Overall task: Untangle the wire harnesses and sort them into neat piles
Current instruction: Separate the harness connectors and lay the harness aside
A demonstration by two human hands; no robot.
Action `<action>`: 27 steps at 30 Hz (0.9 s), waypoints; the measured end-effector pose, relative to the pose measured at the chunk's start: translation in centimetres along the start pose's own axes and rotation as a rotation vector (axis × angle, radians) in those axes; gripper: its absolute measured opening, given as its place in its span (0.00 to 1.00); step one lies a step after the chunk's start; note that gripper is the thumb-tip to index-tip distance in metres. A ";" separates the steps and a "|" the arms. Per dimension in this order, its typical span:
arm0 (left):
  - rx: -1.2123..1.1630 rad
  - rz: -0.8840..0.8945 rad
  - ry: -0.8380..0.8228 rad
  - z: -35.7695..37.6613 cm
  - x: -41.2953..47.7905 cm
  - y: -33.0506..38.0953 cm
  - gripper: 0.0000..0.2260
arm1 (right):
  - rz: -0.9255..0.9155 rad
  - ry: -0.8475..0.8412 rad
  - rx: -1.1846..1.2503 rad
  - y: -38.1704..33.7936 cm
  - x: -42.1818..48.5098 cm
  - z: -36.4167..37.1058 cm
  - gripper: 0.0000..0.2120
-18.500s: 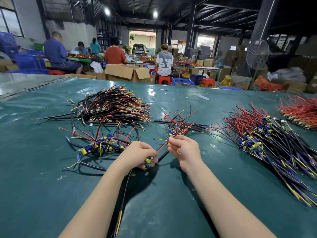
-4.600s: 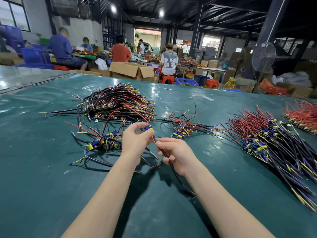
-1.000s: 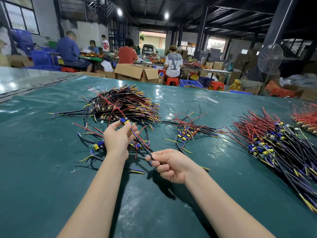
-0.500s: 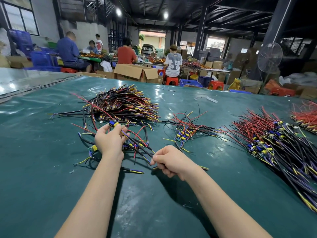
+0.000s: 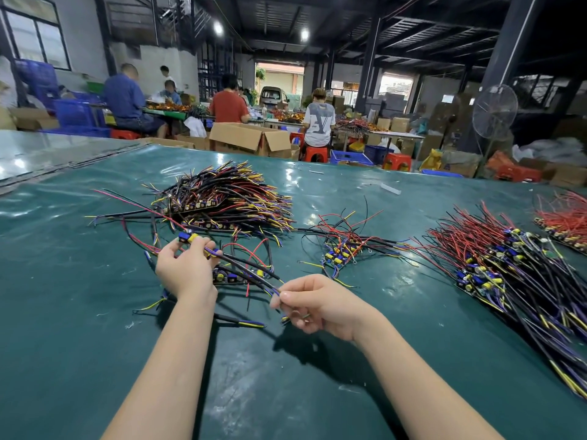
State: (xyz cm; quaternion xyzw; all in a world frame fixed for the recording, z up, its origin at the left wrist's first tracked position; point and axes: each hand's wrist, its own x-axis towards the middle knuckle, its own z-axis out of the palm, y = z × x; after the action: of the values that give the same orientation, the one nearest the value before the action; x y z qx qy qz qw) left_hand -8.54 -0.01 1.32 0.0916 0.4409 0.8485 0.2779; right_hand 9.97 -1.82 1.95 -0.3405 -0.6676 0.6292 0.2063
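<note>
Nearest the camera, a bare stretch of the green table [image 5: 79, 360] is seen; above it the right hand [image 5: 317, 304] is curled, its thumb and forefinger pinched on the loose wire ends of one harness [image 5: 244, 267], whose black leads are stretched up and leftward to the left hand [image 5: 185, 268]; there the harness's blue-and-yellow component [image 5: 186, 238] is gripped between fingertips and thumb, raised off the table; directly beneath that harness a small tangle [image 5: 236, 277] of boards and red, black and yellow wires is spread; just to the right of the harness a second loose cluster [image 5: 343, 249] is laid; behind the harness a large pile [image 5: 228, 198] is heaped with its wire tips fanned to the right; well to the right of the harness a long pile [image 5: 508, 274] of red and black leads is ranged, and beyond it a red-wired pile [image 5: 563, 222] is cut off by the frame edge; far behind the harness, seated workers [image 5: 227, 104], an open cardboard box [image 5: 251, 138] and a standing fan [image 5: 494, 112] are seen.
</note>
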 end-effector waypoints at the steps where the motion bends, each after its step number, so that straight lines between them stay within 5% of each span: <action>1: 0.014 0.004 -0.006 -0.1 0.1 0.0 0.10 | -0.015 -0.012 -0.009 0.0 0.0 0.0 0.12; 4: 0.052 0.009 -0.050 -0.1 0.0 0.0 0.04 | -0.076 -0.069 -0.074 0.0 0.0 0.4 0.11; 11: 0.131 -0.127 -0.282 0.5 -0.9 0.5 0.10 | -0.077 -0.225 -0.317 -0.1 -0.2 1.6 0.09; 13: 0.172 -0.150 -0.356 0.8 -1.3 0.5 0.09 | -0.057 -0.295 -0.325 0.0 -0.1 2.1 0.16; 17: 0.176 -0.125 -0.386 1.0 -1.6 0.5 0.09 | -0.009 -0.303 -0.228 0.0 -0.1 2.4 0.12; 23: 0.141 -0.068 -0.217 0.8 -0.8 0.3 0.05 | -0.020 0.033 -0.262 0.2 0.7 1.9 0.12; 27: 0.081 -0.064 -0.077 0.6 -0.2 0.2 0.14 | -0.112 0.437 -0.781 0.8 1.4 1.2 0.09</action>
State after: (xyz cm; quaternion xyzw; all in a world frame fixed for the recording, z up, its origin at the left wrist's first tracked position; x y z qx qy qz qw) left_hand -8.26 0.18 1.86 0.1214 0.4665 0.8166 0.3176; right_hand 8.34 -1.68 0.81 -0.4810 -0.8132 0.2311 0.2321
